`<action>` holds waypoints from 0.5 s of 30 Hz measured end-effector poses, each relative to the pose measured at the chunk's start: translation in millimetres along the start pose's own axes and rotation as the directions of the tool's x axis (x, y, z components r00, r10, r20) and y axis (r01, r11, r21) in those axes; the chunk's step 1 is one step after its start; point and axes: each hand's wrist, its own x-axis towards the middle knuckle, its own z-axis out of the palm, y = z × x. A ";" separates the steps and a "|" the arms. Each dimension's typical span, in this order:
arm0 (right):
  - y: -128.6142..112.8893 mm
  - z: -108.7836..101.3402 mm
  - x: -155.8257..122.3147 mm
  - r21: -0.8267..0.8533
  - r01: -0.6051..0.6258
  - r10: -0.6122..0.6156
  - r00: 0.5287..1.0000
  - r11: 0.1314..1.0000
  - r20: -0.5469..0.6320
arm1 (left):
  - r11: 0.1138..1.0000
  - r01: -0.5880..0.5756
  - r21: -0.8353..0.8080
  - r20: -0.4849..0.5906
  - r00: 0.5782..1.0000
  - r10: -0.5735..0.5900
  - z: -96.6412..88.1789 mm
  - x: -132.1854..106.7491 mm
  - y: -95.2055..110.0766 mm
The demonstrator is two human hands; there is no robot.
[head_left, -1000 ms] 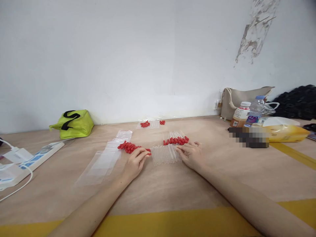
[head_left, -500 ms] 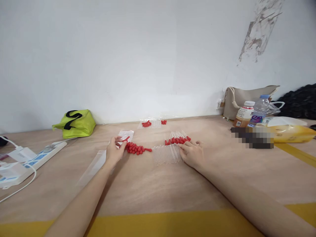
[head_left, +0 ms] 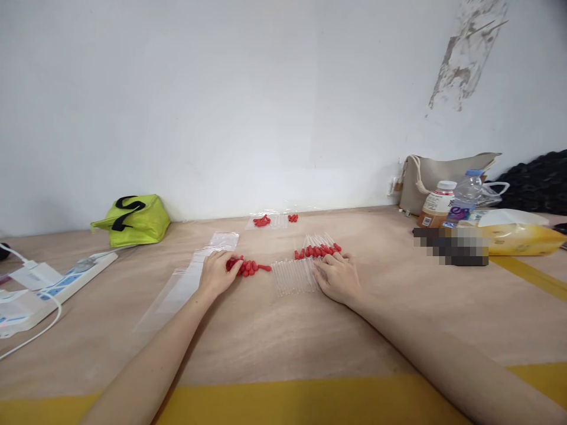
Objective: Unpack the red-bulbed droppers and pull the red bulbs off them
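My left hand [head_left: 217,274] bends over the left end of a pile of red rubber dropper bulbs [head_left: 250,268]. Its thumb and fingertips close around bulbs there, partly hiding them. A row of clear thin dropper tubes [head_left: 295,277] lies to the right of the pile. At the row's upper right end is my right hand [head_left: 339,277], its fingers curled and pressed together on a tube; the exact grip is partly hidden. Just beyond the right hand lie several droppers with red bulbs [head_left: 316,251] fitted, their clear tips pointing away.
Clear plastic bags [head_left: 186,283] lie left of the pile. Near the wall sits another clear packet [head_left: 279,221] with red bulbs. A green bag [head_left: 137,219] and a power strip [head_left: 66,289] are on the left. Bottles [head_left: 438,203] and a yellow packet [head_left: 518,239] stand right.
My left hand has moved right and down onto the pile from beside it, where it held up one red bulb. The right hand has barely moved.
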 end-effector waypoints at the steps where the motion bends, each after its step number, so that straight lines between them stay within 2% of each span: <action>1: 0.0 0.8 -0.2 0.008 0.001 -0.001 1.000 1.000 -0.011 | 1.000 -0.011 -0.024 -0.002 1.000 0.011 0.2 0.4 -1.4; 3: 0.9 1.6 -0.3 0.033 -0.012 0.014 0.999 0.999 -0.041 | 0.999 -0.022 -0.048 -0.054 0.998 0.020 -1.0 1.2 -4.1; 7: 6.8 -0.4 1.0 0.090 -0.103 0.111 0.991 0.991 -0.079 | 0.999 0.036 -0.027 -0.247 0.968 -0.042 -9.3 3.1 -4.8; 9: 11.7 -2.8 1.8 0.110 -0.165 0.174 0.981 0.980 -0.081 | 0.998 0.061 -0.010 -0.280 0.958 -0.062 -13.7 4.9 1.2; 11: 16.7 -5.5 2.3 0.126 -0.216 0.226 0.971 0.968 -0.072 | 0.999 0.037 0.009 -0.222 0.974 -0.034 -15.8 8.9 14.1; 13: 21.0 -7.8 2.1 0.141 -0.250 0.259 0.964 0.958 -0.055 | 0.999 -0.017 0.027 -0.086 0.996 0.020 -13.9 16.1 33.9; 15: 24.1 -9.4 1.5 0.145 -0.268 0.277 0.960 0.952 -0.043 | 0.999 -0.032 0.038 0.069 0.997 0.029 -7.3 26.9 57.8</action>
